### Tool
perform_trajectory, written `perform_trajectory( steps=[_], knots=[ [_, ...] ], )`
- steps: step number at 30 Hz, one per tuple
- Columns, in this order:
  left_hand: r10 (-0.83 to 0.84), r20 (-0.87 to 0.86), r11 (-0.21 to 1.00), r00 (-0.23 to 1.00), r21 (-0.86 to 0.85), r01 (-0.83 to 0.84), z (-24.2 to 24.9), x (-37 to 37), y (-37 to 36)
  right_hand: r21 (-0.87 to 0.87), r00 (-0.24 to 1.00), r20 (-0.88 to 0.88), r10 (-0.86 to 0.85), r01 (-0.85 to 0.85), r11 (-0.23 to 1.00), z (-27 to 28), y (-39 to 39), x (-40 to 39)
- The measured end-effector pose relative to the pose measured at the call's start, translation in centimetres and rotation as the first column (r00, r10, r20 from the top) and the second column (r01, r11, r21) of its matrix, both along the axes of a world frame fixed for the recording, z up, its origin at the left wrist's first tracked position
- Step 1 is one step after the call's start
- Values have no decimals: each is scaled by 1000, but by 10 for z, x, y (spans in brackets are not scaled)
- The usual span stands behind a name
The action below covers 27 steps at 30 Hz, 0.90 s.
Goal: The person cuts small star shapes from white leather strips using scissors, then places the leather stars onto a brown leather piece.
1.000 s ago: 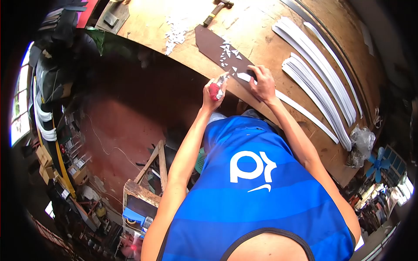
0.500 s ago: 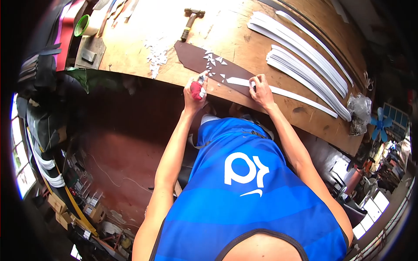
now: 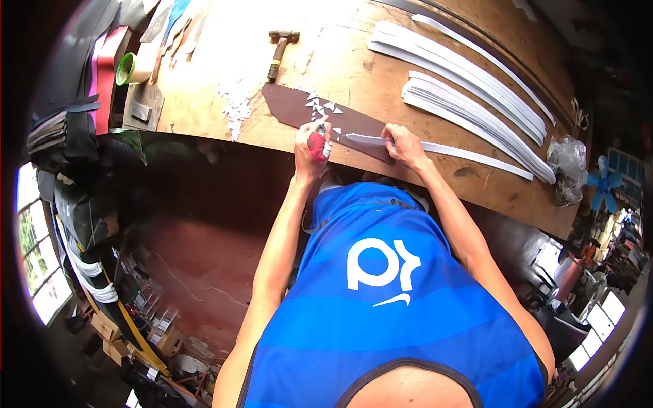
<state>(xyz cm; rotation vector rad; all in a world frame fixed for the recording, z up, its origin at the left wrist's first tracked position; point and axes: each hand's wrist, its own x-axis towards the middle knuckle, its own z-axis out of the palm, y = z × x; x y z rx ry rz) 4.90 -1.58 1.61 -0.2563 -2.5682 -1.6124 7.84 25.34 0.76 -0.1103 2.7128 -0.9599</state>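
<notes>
My left hand (image 3: pixel 303 148) is closed around a small tool with a red-wrapped handle (image 3: pixel 317 147), its tip mostly hidden by the fingers. It rests at the near edge of a dark brown board (image 3: pixel 289 105). My right hand (image 3: pixel 406 147) pinches a long white strip (image 3: pixel 469 160); the strip's pointed end lies over the board, and the rest trails right across the bench. Small white triangular offcuts (image 3: pixel 320 107) are scattered on the board just beyond my left hand.
A hammer (image 3: pixel 278 58) lies beyond the board. More white scraps (image 3: pixel 235 110) are piled at the left. Bundles of white strips (image 3: pixel 462 119) lie at the right of the wooden bench (image 3: pixel 340 58), near a clear plastic bag (image 3: pixel 566 163). A green-rimmed container (image 3: pixel 126 69) stands far left.
The view has shifted slightly. My right hand has turned, its fingers now lower on the white strip, and the strip's pointed end sits closer to my left hand. Both hands keep their grip.
</notes>
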Motion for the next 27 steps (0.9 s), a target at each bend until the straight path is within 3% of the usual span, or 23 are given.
perform_trajectory(
  steps=[4, 7, 8, 9, 12, 13, 14, 15, 16, 17, 18, 19, 21, 23, 24, 25, 27],
  knots=[
    [-67, -51, 993, 996, -96, 62, 1, -6, 11, -32, 999, 27, -17, 17, 999, -1, 16, -4],
    [-217, -80, 970, 973, -133, 205, 2, -14, 24, -11, 999, 42, -23, 23, 1000, -3, 32, -1],
    [-255, 91, 952, 963, -149, 267, -1, -16, 30, -3, 999, 30, -36, 36, 999, -3, 36, 1],
    [-276, 89, 946, 957, -148, 287, -9, -19, 35, 6, 998, 18, -53, 53, 999, -2, 40, 3],
    [-450, -12, 825, 893, -387, 411, -25, -28, 56, -50, 974, 1, -227, 226, 973, -10, 54, 14],
    [-500, 68, 758, 863, -448, 474, -25, -30, 61, -50, 965, -41, -258, 255, 966, -14, 63, 22],
    [-510, 155, 695, 846, -505, 512, -19, -29, 70, -56, 937, 25, -350, 351, 935, -21, 69, 32],
    [-529, 150, 666, 835, -538, 518, -32, -27, 72, -188, 884, 114, -453, 467, 864, -28, 73, 44],
    [-540, 117, 666, 833, -545, 509, -35, -23, 76, -167, 833, 226, -505, 544, 823, -28, 77, 54],
    [-546, 178, 636, 819, -548, 543, -39, -21, 76, -306, 791, 387, -474, 595, 743, -20, 84, 65],
    [-528, 202, 643, 825, -540, 543, -44, -19, 76, -433, 767, 436, -471, 638, 637, -24, 86, 79],
    [-491, 276, 624, 826, -551, 554, -38, -18, 77, -435, 645, 636, -424, 754, 493, -22, 89, 86],
    [-487, 343, 622, 803, -509, 595, -21, -21, 80, -436, 539, 763, -357, 837, 330, -21, 95, 100],
    [-550, 340, 705, 763, -301, 642, -22, -31, 76, -424, 443, 858, -260, 896, 130, -30, 100, 108],
    [-492, 475, 725, 730, -240, 645, 1, -31, 82, -441, 434, 874, -217, 897, 19, -30, 102, 110],
    [-426, 601, 750, 676, -184, 636, 29, -31, 89, -451, 439, 870, -224, 892, -2, -28, 105, 111],
    [-477, 673, 701, 566, -97, 706, 62, -42, 85, -455, 413, 888, -201, 852, -258, -23, 115, 111]
  ],
)
